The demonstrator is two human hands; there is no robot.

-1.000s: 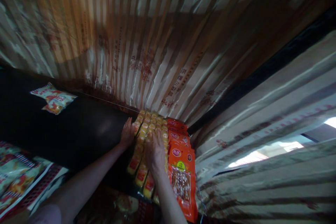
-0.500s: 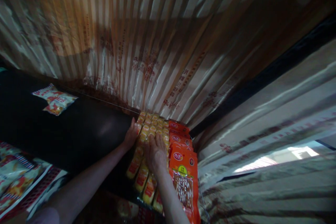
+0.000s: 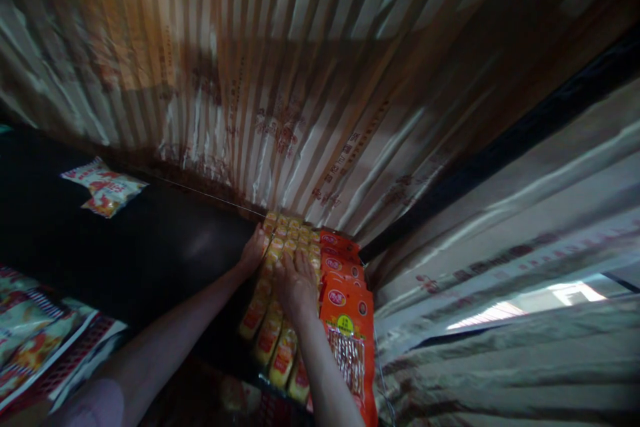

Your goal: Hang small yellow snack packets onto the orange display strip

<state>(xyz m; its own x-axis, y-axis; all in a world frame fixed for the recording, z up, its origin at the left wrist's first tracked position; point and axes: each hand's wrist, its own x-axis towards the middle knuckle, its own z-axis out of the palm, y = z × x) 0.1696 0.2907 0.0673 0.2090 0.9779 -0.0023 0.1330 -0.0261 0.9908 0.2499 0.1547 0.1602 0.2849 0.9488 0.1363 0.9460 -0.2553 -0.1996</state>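
Rows of small yellow snack packs (image 3: pixel 271 335) with red labels lie side by side on a black surface (image 3: pixel 190 240). Spread flat over the middle of these rows, my right hand (image 3: pixel 299 287) rests with its fingers stretched out. My left hand (image 3: pixel 254 250) lies along the left edge of the rows, its fingers against the outer packs and partly hidden. Orange-red snack bags (image 3: pixel 347 310) with a clear window showing thin sticks are stacked right beside the yellow packs, close to my right forearm.
A loose white and red snack bag (image 3: pixel 106 187) lies on the black surface to the left. More such bags (image 3: pixel 30 327) fill a red basket (image 3: pixel 80 360) at the lower left. Pleated printed sheeting (image 3: pixel 280 80) hangs behind, and a dark bar (image 3: pixel 500 140) slants down on the right.
My left hand has shifted slightly along the left edge of the yellow packs, its thumb no longer sticking up. The right hand stays nearly in place on the rows.
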